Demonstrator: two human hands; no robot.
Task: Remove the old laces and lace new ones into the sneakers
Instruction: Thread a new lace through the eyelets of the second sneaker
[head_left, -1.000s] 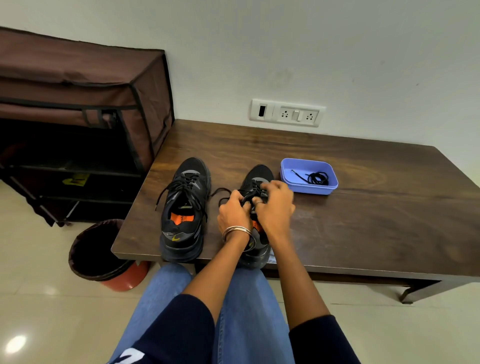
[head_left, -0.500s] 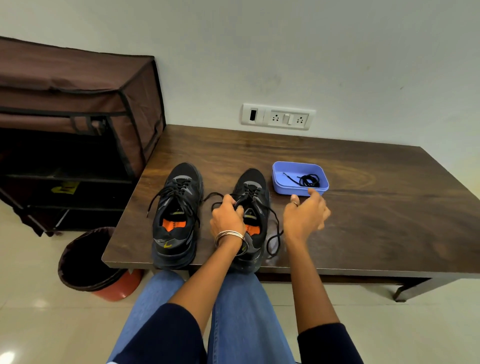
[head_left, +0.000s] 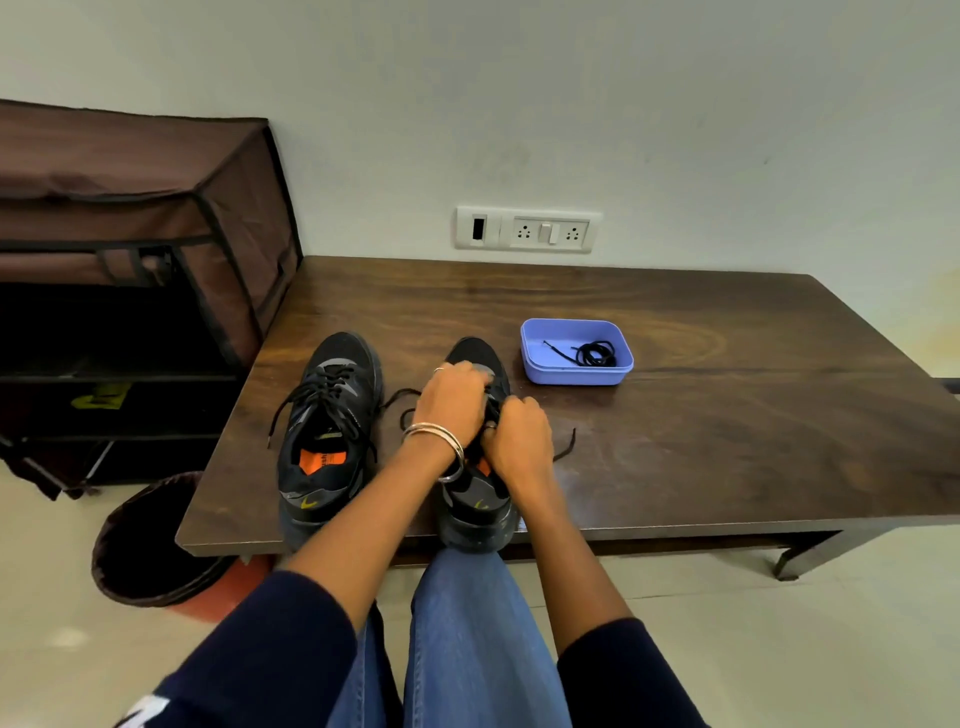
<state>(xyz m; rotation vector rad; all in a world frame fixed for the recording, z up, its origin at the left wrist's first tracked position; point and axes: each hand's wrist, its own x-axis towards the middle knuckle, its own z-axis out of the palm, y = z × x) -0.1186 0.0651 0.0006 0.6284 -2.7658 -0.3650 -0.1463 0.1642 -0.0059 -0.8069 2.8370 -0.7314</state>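
Note:
Two black sneakers stand side by side at the near edge of the wooden table (head_left: 727, 467). The left sneaker (head_left: 327, 431) is laced, its orange insole showing. Both hands are over the right sneaker (head_left: 475, 509). My left hand (head_left: 452, 400), with bangles at the wrist, covers its tongue and grips the black lace (head_left: 402, 410). My right hand (head_left: 517, 436) has its fingers curled on the lace at the eyelets. Loose lace ends trail on the table on both sides. A coil of new black laces (head_left: 595, 354) lies in a blue tray (head_left: 535, 358) behind the right sneaker.
A brown fabric shoe rack (head_left: 130, 260) stands left of the table. A dark bin (head_left: 150, 545) sits on the floor by the table's near left corner. A wall socket panel (head_left: 527, 229) is above the table's back edge. My jeans-clad knees are under the near edge.
My right hand had swung out to the right, pulling lace free, and has come back onto the right sneaker's eyelets. My left hand shifted forward over the tongue.

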